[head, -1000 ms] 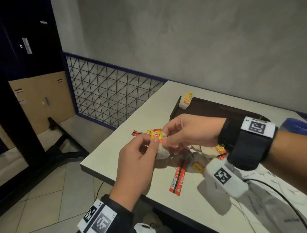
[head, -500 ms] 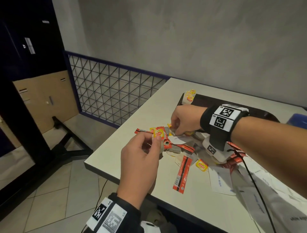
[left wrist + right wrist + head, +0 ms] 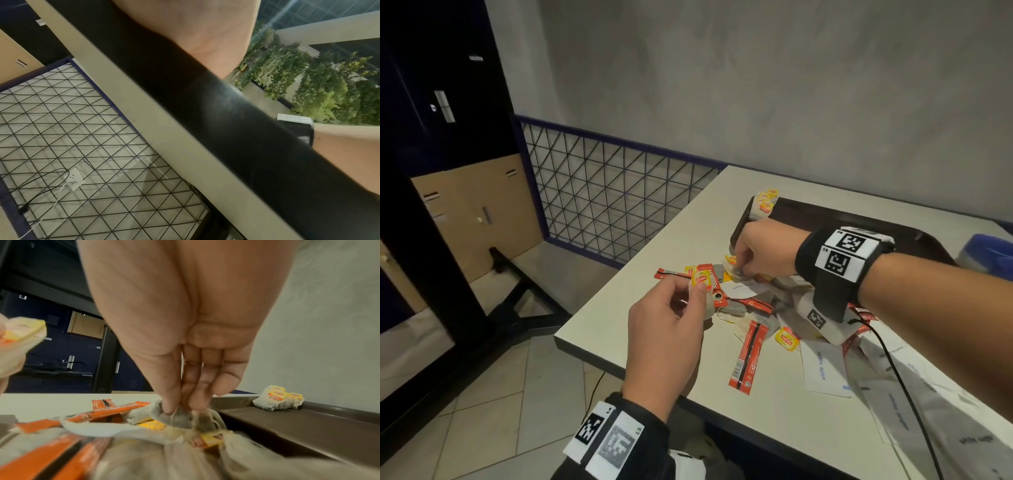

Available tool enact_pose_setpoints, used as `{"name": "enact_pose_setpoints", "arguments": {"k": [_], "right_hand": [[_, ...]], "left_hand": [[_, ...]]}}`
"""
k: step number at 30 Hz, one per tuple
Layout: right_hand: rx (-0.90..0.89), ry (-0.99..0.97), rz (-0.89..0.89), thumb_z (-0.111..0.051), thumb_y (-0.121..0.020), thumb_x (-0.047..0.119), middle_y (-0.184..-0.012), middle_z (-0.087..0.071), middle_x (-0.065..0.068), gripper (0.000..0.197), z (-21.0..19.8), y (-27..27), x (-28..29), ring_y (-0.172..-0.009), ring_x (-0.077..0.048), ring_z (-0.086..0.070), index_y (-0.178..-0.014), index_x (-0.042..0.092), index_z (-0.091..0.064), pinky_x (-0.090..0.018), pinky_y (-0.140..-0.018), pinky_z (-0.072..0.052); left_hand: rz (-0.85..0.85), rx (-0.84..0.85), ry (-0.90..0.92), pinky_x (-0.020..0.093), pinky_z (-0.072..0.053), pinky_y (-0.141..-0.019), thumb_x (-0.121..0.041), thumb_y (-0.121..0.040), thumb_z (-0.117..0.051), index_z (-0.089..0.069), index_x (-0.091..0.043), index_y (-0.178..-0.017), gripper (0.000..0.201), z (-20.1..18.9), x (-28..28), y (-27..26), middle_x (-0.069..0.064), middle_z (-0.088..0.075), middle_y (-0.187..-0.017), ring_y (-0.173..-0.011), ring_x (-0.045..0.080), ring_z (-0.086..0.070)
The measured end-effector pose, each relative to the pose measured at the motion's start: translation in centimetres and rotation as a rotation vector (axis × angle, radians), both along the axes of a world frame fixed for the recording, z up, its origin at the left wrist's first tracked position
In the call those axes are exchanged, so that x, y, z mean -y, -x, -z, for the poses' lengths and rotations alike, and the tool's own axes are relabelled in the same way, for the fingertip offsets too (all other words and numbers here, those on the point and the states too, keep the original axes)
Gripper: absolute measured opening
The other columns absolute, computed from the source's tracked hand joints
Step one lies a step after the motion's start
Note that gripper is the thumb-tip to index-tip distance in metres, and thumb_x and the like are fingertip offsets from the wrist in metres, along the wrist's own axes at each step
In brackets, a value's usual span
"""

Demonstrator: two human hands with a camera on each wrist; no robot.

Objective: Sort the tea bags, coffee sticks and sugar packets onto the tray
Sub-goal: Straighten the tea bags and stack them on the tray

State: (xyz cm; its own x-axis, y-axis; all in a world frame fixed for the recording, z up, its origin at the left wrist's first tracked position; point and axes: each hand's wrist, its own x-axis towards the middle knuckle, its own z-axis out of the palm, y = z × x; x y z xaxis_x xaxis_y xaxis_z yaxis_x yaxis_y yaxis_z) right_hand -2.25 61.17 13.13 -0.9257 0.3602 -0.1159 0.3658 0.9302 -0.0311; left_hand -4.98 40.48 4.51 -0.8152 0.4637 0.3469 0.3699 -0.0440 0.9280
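Left hand (image 3: 667, 329) is hovering over the near tabletop (image 3: 640, 308) corner, thumb and fingers curled, pinching a tea bag (image 3: 702, 286): white pouch with a yellow tag facing up. Same bag is showing blurred at the left edge of the right wrist view (image 3: 18, 339). Left wrist view is giving only the palm heel (image 3: 197, 27) and the tabletop edge, no fingers.

Loose pile is lying between the hands. Nearest: one red coffee stick (image 3: 748, 356) lying flat, long axis running near-to-far and leaning slightly right. A white sugar packet (image 3: 822, 368) is lying just right of it, and a yellow tag (image 3: 787, 338) is sitting between the two. More coffee sticks (image 3: 743, 303) are crossing mid-pile, long axes roughly left-right.

Right hand (image 3: 765, 251) is reaching down into the far side of the pile, knuckles up. Right wrist view is showing thumb and fingertips (image 3: 197, 395) closing on a grey-white tea bag (image 3: 179, 417) with its string running under the thumb; that bag is resting on the pile, touching other bags.

Dark tray (image 3: 914, 222) is lying beyond the pile. A small stack of tea bags (image 3: 765, 205) with yellow tags is sitting on its far left corner.
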Motion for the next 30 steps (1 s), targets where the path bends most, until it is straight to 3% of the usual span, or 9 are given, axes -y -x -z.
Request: {"name": "enact_pose_setpoints", "arguments": {"k": [5,9,12,15,18,22,25,27,30], "right_hand": [[-0.164,0.047,-0.044,-0.071,-0.093,0.015,-0.091,-0.074,0.005,0.011,-1.4,-3.0,0.9,-0.081,-0.009,-0.067,-0.099,0.015,-0.081,-0.025,-0.079,-0.059],[-0.316,0.153,-0.036,-0.073,-0.093,0.026,-0.088,-0.069,0.015,0.009,-1.9,-7.1,2.9,-0.078,0.000,-0.063,-0.099,0.022,-0.079,-0.014,-0.069,-0.050],[-0.387,0.230,-0.003,-0.073,-0.093,0.029,-0.089,-0.068,0.016,0.009,-1.6,-10.3,4.8,-0.081,-0.002,-0.062,-0.098,0.026,-0.079,-0.018,-0.069,-0.050],[-0.511,0.369,0.032,-0.075,-0.091,0.028,-0.085,-0.070,0.015,0.007,-0.6,-13.1,6.5,-0.082,-0.003,-0.063,-0.096,0.028,-0.080,-0.020,-0.070,-0.051],[-0.684,0.564,0.104,-0.078,-0.089,0.021,-0.084,-0.075,0.010,0.006,0.5,-15.4,7.6,-0.081,-0.009,-0.069,-0.092,0.025,-0.081,-0.030,-0.074,-0.058],[-0.764,0.522,0.095,-0.079,-0.088,0.017,-0.078,-0.073,0.009,0.005,1.5,-17.3,8.6,-0.073,-0.003,-0.065,-0.089,0.021,-0.081,-0.019,-0.067,-0.051],[-0.740,0.494,0.090,-0.077,-0.089,0.018,-0.078,-0.071,0.011,0.005,1.5,-18.4,9.0,-0.073,-0.001,-0.063,-0.091,0.020,-0.081,-0.015,-0.066,-0.047],[-0.690,0.404,0.094,-0.075,-0.091,0.023,-0.080,-0.069,0.015,0.005,1.6,-18.9,9.0,-0.077,-0.002,-0.062,-0.092,0.025,-0.080,-0.017,-0.068,-0.048],[-0.592,0.331,0.091,-0.073,-0.092,0.027,-0.086,-0.068,0.013,0.005,2.1,-19.5,9.2,-0.081,-0.006,-0.062,-0.093,0.027,-0.079,-0.032,-0.075,-0.054]], "left_hand": [[-0.026,0.004,-0.025,0.004,-0.048,-0.059,-0.026,-0.098,-0.067,-0.075,-0.017,-0.094,0.013,-0.2,-0.1,0.1,-0.008,-0.074,-0.087,-0.083,-0.008,-0.066],[-0.066,-0.017,-0.006,0.004,-0.047,-0.062,-0.028,-0.098,-0.067,-0.075,-0.022,-0.093,0.011,-0.5,0.2,-0.2,-0.016,-0.072,-0.085,-0.085,-0.010,-0.064],[-0.101,-0.033,0.020,0.010,-0.046,-0.069,-0.032,-0.098,-0.067,-0.073,-0.027,-0.090,0.012,-0.5,0.3,-0.5,-0.020,-0.071,-0.084,-0.086,-0.008,-0.063],[-0.178,-0.095,0.031,0.006,-0.044,-0.071,-0.028,-0.098,-0.068,-0.073,-0.025,-0.089,0.011,-0.8,0.6,-1.2,-0.015,-0.072,-0.085,-0.085,-0.005,-0.065],[-0.197,-0.133,-0.013,0.021,-0.055,-0.077,-0.027,-0.097,-0.070,-0.076,-0.021,-0.090,0.012,-1.5,0.5,-2.8,-0.011,-0.074,-0.082,-0.082,0.001,-0.068],[-0.007,0.016,0.009,0.038,-0.061,-0.069,-0.026,-0.094,-0.072,-0.077,-0.021,-0.073,0.022,-2.3,-0.8,-5.9,-0.007,-0.073,-0.068,-0.070,0.015,-0.071],[0.164,0.251,0.015,0.040,-0.064,-0.069,-0.014,-0.093,-0.073,-0.082,-0.017,-0.075,0.021,-2.5,-1.4,-8.1,0.003,-0.078,-0.078,-0.075,0.025,-0.077],[0.236,0.354,0.013,0.039,-0.065,-0.070,-0.015,-0.096,-0.072,-0.084,-0.016,-0.079,0.021,-2.4,-1.3,-9.0,0.007,-0.078,-0.083,-0.077,0.024,-0.078],[0.294,0.386,0.031,0.040,-0.065,-0.073,-0.039,-0.100,-0.064,-0.083,-0.018,-0.077,0.037,-2.3,-1.0,-9.8,0.006,-0.079,-0.080,-0.077,0.023,-0.078]]}}
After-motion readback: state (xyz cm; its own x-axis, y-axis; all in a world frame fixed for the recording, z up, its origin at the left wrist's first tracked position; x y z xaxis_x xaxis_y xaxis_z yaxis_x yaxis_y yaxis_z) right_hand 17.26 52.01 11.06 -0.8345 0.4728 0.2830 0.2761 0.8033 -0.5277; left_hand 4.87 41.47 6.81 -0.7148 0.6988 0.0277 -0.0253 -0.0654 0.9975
